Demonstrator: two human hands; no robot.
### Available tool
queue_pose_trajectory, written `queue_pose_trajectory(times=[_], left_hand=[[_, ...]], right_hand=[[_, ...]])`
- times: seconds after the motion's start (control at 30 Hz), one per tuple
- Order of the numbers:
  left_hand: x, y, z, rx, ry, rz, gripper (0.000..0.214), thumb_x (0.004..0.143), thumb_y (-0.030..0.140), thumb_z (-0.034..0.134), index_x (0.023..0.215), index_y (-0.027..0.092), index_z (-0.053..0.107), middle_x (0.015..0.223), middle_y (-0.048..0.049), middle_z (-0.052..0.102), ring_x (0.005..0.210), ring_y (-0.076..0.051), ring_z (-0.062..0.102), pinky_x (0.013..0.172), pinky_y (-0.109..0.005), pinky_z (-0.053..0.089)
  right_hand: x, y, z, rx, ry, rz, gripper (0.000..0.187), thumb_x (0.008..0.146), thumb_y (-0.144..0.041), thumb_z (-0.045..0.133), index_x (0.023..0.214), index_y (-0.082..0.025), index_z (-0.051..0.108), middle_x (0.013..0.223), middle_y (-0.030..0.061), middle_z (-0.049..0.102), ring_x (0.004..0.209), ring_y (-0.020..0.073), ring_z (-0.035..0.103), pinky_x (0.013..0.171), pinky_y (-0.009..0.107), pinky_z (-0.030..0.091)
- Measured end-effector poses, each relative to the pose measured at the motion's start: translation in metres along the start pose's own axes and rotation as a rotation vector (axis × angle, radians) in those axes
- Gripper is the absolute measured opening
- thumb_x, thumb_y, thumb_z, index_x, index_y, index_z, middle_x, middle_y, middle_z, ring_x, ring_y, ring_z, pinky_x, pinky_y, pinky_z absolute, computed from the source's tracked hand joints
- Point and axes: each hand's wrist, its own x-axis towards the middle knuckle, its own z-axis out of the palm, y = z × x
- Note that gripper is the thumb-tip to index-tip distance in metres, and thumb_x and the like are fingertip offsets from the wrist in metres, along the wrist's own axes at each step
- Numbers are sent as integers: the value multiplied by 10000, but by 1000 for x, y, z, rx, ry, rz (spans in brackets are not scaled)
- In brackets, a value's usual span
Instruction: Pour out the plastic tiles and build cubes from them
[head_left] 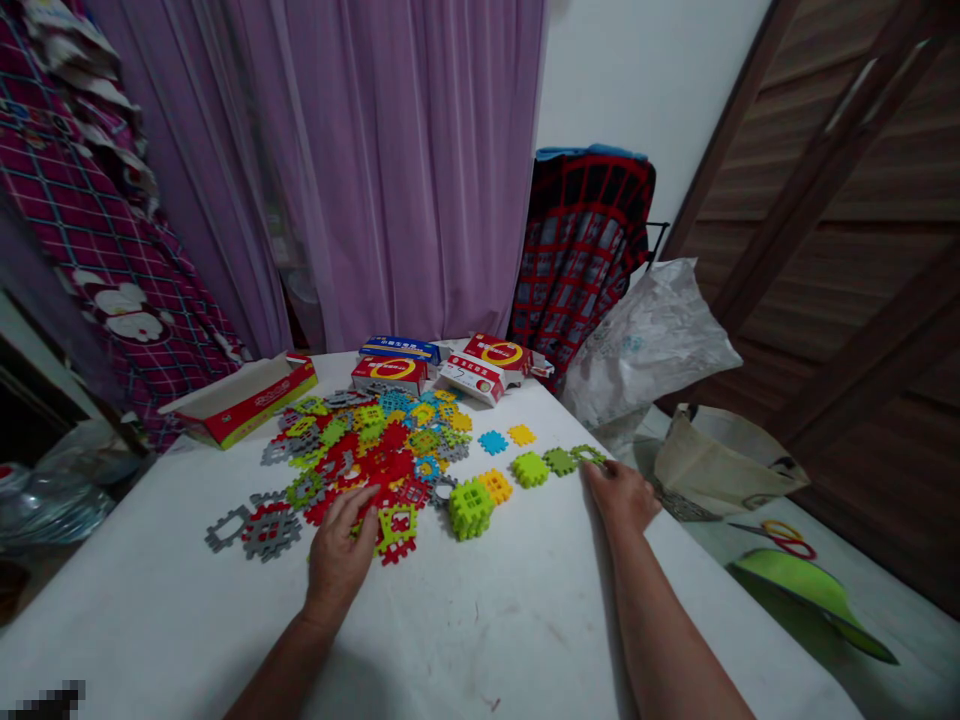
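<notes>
My right hand [624,494] is at the table's right side, its fingertips closed on the edge of a green window-frame block [587,454]. In a row to its left lie a dark green block [559,461] and a lime green block [530,469]. My left hand [345,540] rests at the front of a pile of interlocking plastic blocks [375,450], fingers stretched out and slightly apart beside a lime green window block [396,527]. Between the hands stand a stacked lime green block [471,510] and a yellow window block [496,486].
At the table's back are red boxes [390,375], a blue box [400,349] and a white box [472,380]. An open red carton [255,398] lies back left. Beyond the right edge are a paper bag [720,460], scissors [784,538] and a green lid-like object [814,595].
</notes>
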Motion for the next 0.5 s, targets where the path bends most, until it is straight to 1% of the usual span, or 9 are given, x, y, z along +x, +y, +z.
queue_pose_trajectory(times=[0.13, 0.3, 0.4, 0.5], left_hand=[[-1, -1, 1, -3, -9, -2, 333, 890, 339, 480, 1110, 220, 700, 1110, -68, 695, 1051, -211, 648, 953, -332, 515], [-1, 0, 2, -18, -20, -38, 326, 883, 344, 487, 1093, 226, 707, 1094, -66, 698, 1040, -212, 650, 959, -342, 513], [0, 1, 0, -22, -16, -58, 326, 886, 333, 480, 1095, 225, 706, 1103, -68, 697, 1046, -207, 647, 958, -342, 512], [5, -3, -6, -13, -6, -72, 330, 893, 311, 464, 1100, 220, 704, 1117, -73, 694, 1059, -203, 642, 959, -343, 509]], right_hand=[[-1, -2, -2, -58, -29, -29, 487, 815, -578, 562, 1115, -236, 738, 1127, 145, 689, 1069, 344, 591, 880, 469, 429], [-1, -6, -4, -100, -29, -61, 495, 823, -567, 553, 1124, -219, 735, 1143, 154, 676, 1069, 351, 585, 869, 473, 439], [2, -4, -3, -122, -51, -59, 527, 823, -596, 532, 1134, -219, 729, 1154, 167, 667, 1075, 358, 587, 872, 487, 442], [5, 2, 1, -117, -45, -53, 592, 797, -633, 527, 1160, -204, 712, 1160, 185, 663, 1089, 386, 583, 883, 516, 440]])
